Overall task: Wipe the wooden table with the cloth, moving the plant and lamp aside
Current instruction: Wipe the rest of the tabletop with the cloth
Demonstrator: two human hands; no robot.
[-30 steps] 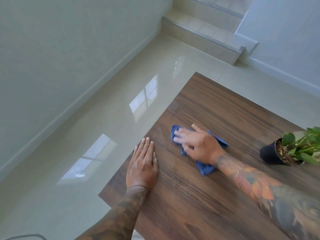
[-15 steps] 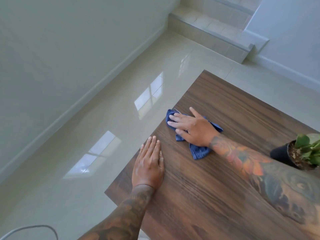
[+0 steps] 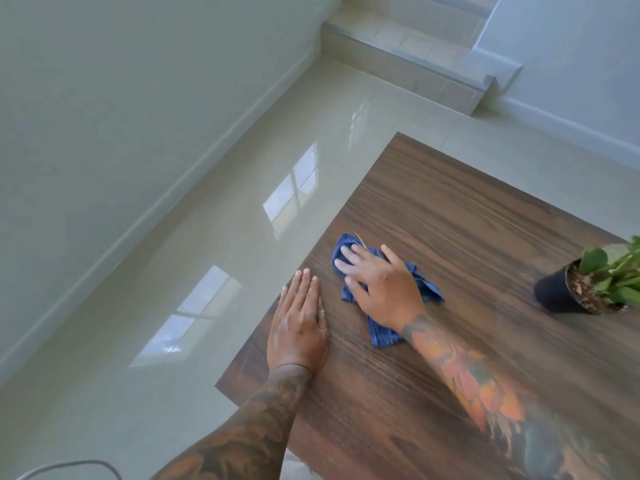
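While the left hand (image 3: 298, 325) stays flat on the table (image 3: 450, 209), the right hand (image 3: 382, 284), fingers spread, presses the cloth (image 3: 427, 289). The cloth has slid back nearer the left hand; the plant (image 3: 588, 282) stands well apart.

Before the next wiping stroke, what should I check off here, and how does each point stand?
1. Right hand pressing flat on the crumpled blue cloth: ok.
2. Cloth lying fully on the dark wooden table, near its left edge: ok.
3. Left hand flat on the tabletop, bracing, apart from the cloth: ok.
4. Green plant in the black pot upright and away from the cloth: ok.
5. Lamp moved aside: cannot tell, out of view.
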